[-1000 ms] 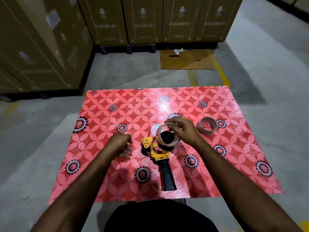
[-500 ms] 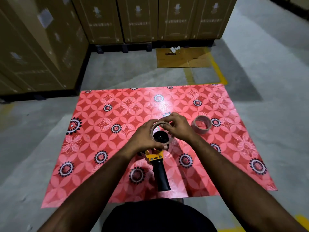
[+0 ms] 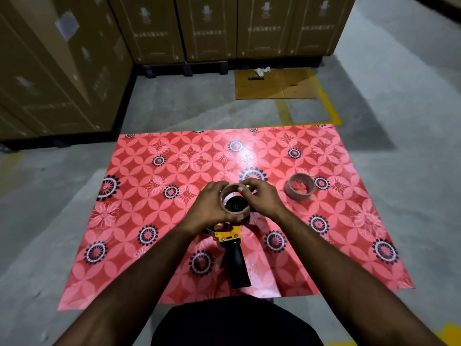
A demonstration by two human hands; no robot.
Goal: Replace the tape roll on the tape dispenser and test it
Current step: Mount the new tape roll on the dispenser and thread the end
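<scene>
A yellow tape dispenser (image 3: 228, 235) with a black handle (image 3: 238, 263) lies on a red flowered mat (image 3: 174, 171), handle toward me. A brown tape roll (image 3: 230, 191) sits around the dispenser's black hub (image 3: 235, 204). My left hand (image 3: 209, 208) grips the roll's left and near rim. On the roll's far right rim rests my right hand (image 3: 262, 198), fingers curled over it. Another brown tape roll (image 3: 300, 187) lies on the mat to the right, apart from both hands.
The mat lies on a grey concrete floor (image 3: 399, 121). Tall cardboard boxes (image 3: 207, 28) line the back and the left side. A flattened piece of cardboard (image 3: 274, 83) with a white scrap lies beyond the mat, beside yellow floor lines.
My left hand came in from the left and took hold of the roll alongside my right hand. The roll stays over the dispenser's hub.
</scene>
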